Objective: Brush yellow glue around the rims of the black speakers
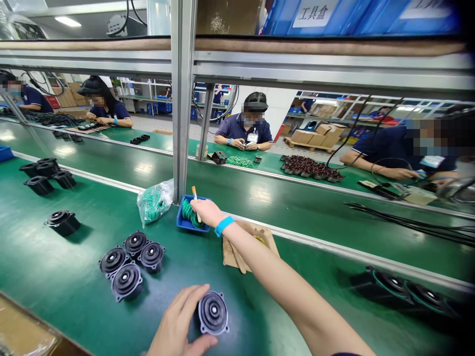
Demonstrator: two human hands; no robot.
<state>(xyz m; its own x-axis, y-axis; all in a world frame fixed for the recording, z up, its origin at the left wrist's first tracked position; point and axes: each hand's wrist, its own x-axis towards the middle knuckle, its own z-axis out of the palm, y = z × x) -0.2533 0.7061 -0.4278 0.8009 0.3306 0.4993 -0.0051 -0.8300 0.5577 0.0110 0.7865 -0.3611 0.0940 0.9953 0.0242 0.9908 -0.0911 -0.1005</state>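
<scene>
Black housing (214, 310) in head view, the only view: sits near the bench's (85, 296) front edge, ribbed face up, left hand (181, 321) curled round its side, thumb and fingers opposed, probably to steady it and keep the top exposed. Can't tell if it touches the bench. Right hand (208, 211) reaches over the blue tray (185, 226), fingers closed about a brush (194, 194), likely kept in the grip to save putting it down; fingertips at the green rings (189, 212), can't tell if they pinch one. Tray sits within arm's reach, bag of green rings (154, 202) just beside it, presumably spare stock. Cardboard (232, 254) under the right forearm probably keeps mess off the bench. Four similar housings (126, 281) grouped left, green-rimmed housings (394, 283) far right, seemingly sorted by state.
</scene>
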